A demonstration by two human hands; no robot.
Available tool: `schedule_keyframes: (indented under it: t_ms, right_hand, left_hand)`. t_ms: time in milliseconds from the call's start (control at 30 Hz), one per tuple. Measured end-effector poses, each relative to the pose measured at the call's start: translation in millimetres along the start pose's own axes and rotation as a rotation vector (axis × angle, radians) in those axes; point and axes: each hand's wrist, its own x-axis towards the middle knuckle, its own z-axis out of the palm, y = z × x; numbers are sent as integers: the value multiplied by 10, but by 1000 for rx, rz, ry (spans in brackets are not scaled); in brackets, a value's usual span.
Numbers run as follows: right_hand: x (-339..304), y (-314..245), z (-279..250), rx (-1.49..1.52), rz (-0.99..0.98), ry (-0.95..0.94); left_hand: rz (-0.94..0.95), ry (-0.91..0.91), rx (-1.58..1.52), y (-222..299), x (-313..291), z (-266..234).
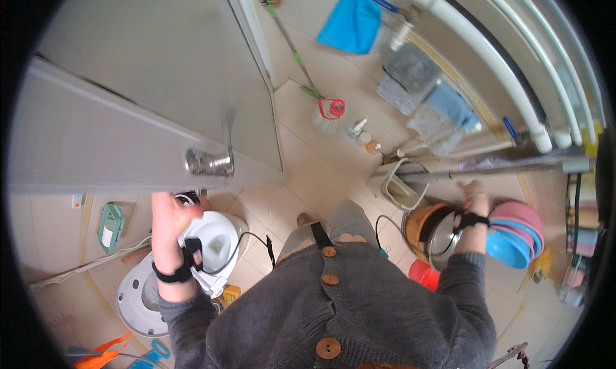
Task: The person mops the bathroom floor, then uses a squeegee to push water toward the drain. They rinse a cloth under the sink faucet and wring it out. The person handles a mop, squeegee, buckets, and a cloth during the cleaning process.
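My left hand [172, 214] is at the edge of a pale door [115, 138] with frosted panels, just below its metal lever handle [210, 162]. The thumb sticks out to the right; the other fingers are hidden at the door, so I cannot tell whether they grip it. A white toilet [215, 234] with its seat showing stands just right of this hand. Over on the right, my right hand [473, 194] reaches forward above several stacked basins, near a metal rail [494, 170]. Its fingers are smeared, and no held thing shows. Both wrists wear black straps.
Pink and blue basins [513, 237], a brown bucket [423, 224] and a white bin [404, 183] stand at right. A clear jug [332, 117] with a red handle, small bottles and a green-handled mop [292, 48] are ahead. Cloths [443, 109] hang by a white radiator [481, 48].
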Motion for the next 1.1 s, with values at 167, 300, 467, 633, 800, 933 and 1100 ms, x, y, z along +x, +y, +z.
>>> schedule_keyframes:
  t_ms: [167, 300, 467, 633, 800, 933, 1100]
  right_hand:
    - [-81, -2150, 304, 486, -697, -507]
    - [195, -4177, -101, 1097, -682, -832]
    - [1200, -6463, -867, 1822, -237, -1168]
    - [1980, -7832, -1169, 1946, -228, -812]
    - [2254, -8394, -1250, 2112, -463, -554]
    - [2440, -8239, -1115, 2344, -644, -720]
    - [1823, -7069, -183, 2216, -367, -1323]
  left_hand:
    - [-93, 314, 273, -496, -157, 190]
    - [153, 565, 807, -1313, -328, 255]
    - [-270, 842, -98, -2062, -807, 253]
    - [-315, 1014, -206, -2544, -1192, 9]
    - [-334, 1391, -505, -2582, -1111, -14]
    - [-266, 1430, -512, -2201, -673, -97]
    - [-80, 1138, -578, -2058, -165, -115]
